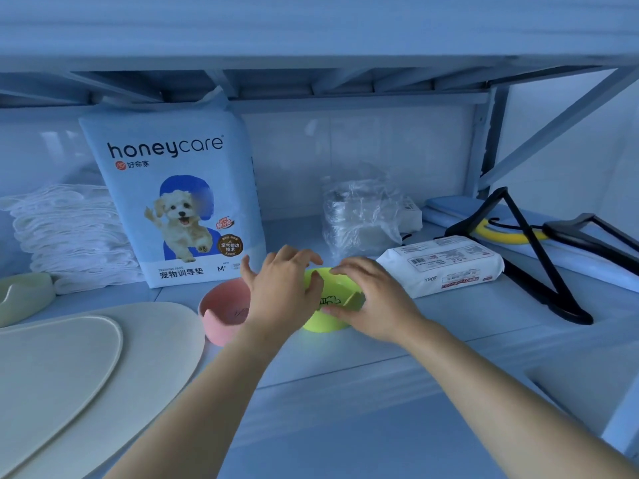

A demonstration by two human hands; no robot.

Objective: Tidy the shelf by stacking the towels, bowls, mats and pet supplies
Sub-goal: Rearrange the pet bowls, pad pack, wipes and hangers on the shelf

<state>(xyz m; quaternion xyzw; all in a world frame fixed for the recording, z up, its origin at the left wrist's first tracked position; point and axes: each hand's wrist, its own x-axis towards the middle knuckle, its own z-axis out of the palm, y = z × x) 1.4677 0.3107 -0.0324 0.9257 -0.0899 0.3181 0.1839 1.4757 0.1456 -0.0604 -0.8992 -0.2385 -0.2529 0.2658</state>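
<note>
Hands held the lime-green pet bowl (325, 319): left hand (281, 288) curled on its rim, right hand (370, 299) gripped its other side.

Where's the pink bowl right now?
The pink bowl stands on the shelf near the front, left of centre, below the honeycare pack, beside the green bowl, partly hidden behind the left hand.

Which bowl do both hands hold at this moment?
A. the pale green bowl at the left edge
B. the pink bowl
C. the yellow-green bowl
C: the left hand and the right hand grip the yellow-green bowl by its rim; the pink bowl stands untouched beside it.
</note>
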